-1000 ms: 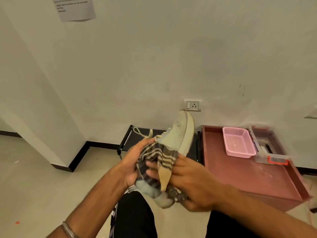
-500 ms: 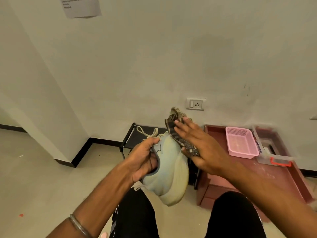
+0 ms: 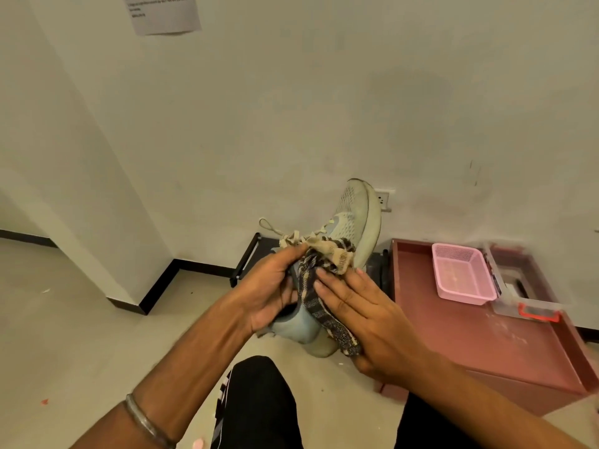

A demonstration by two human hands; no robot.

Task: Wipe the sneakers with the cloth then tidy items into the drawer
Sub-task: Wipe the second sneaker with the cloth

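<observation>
Up on the wall at the far left hangs a sheet of paper (image 3: 163, 12), its print too blurred to read. Lower down, a metal bangle (image 3: 147, 422) circles the left wrist. The left hand (image 3: 270, 286) holds the sneaker (image 3: 353, 218) in the air before the person, toe pointing up and heel down; its grip is curled round the collar and lace area, with the fingertips pinching the upper edge of the cloth (image 3: 324, 270) against the shoe. A loop of lace (image 3: 269, 225) sticks out to the left above that hand. Behind the sneaker, a low black rack (image 3: 248, 257) stands against the wall. The striped cloth, dark and tan, lies draped down the side of the sneaker from the laces towards the heel. The right hand (image 3: 363, 319) lies flat on the cloth, fingers straight and close together, pressing it onto the shoe; its thumb is hidden beneath. A wall socket (image 3: 385, 199) shows just right of the toe. The person's dark-trousered knees sit at the bottom of the view, above a pale floor (image 3: 64, 335). Further right, a reddish-brown drawer (image 3: 470, 338) stands open on the floor, well apart from the hands. Inside it, towards the back, sits a pink basket (image 3: 463, 277), and just beside that a clear box (image 3: 518, 293) with a red latch.
</observation>
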